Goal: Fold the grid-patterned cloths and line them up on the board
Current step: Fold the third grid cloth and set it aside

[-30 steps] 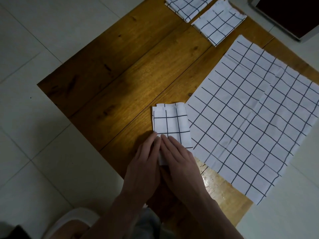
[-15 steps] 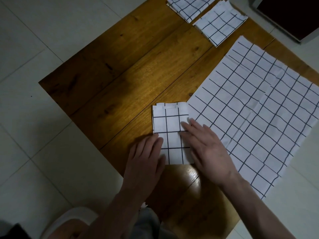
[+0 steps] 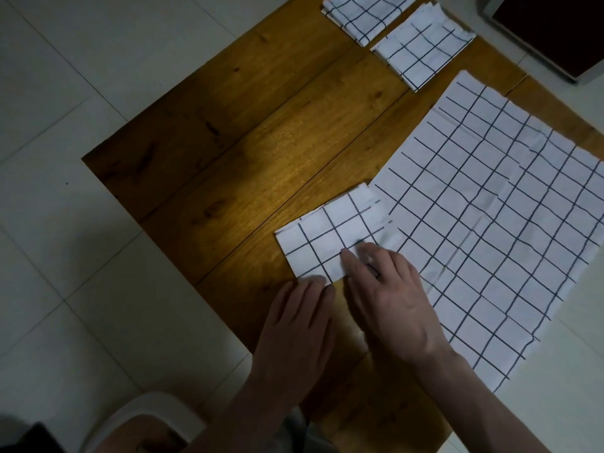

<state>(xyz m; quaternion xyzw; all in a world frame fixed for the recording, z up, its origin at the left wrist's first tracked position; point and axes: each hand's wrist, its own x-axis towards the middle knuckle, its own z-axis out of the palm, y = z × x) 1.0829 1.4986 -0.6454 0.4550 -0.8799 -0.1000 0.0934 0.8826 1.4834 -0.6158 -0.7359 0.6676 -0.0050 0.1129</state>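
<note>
A small folded grid-patterned cloth (image 3: pixel 330 233) lies on the wooden board (image 3: pixel 228 152) near its front edge. My left hand (image 3: pixel 297 325) lies flat with its fingertips on the cloth's near edge. My right hand (image 3: pixel 389 295) presses straight fingers on the cloth's near right part. A large unfolded grid cloth (image 3: pixel 496 210) is spread out flat at the right, overhanging the board's edge. Two folded grid cloths (image 3: pixel 366 11) (image 3: pixel 421 50) lie side by side at the far end of the board.
The board rests on a pale tiled floor (image 3: pixel 81 289). A dark box with a light frame (image 3: pixel 555 31) stands at the top right corner. A white-rimmed round container (image 3: pixel 143 416) sits at the bottom left by my arm.
The small folded cloth has turned from upright to slanted, its far end now pointing right. My right hand slid back onto the cloth's near right part; my left hand stayed at the near edge.
</note>
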